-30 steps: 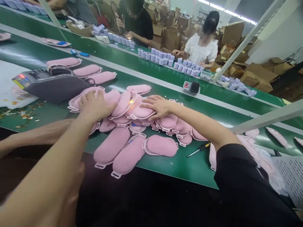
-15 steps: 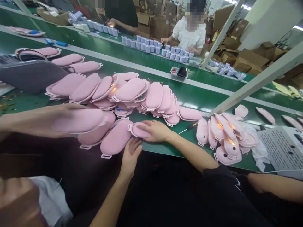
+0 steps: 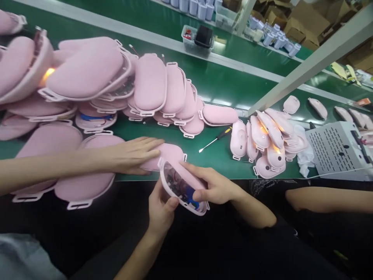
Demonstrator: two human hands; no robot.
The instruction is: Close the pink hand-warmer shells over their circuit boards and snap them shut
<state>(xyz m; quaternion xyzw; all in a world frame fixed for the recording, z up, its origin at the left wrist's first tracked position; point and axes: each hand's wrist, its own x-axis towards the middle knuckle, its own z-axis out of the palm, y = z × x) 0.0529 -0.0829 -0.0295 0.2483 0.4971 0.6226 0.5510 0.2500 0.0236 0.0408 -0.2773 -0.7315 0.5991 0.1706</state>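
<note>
Both hands now hold the pink shell (image 3: 183, 186) lifted off the belt, bottom centre: left hand (image 3: 161, 208) under, right hand (image 3: 217, 188) pinching, insides showing.

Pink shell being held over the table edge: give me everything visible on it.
The pink shell is an oval, plastic-looking half casing, held tilted with its open side toward the camera. A pale rim rings it; inside show dark parts and a blue piece. The left hand grips its lower edge, the right hand its upper side.
</note>
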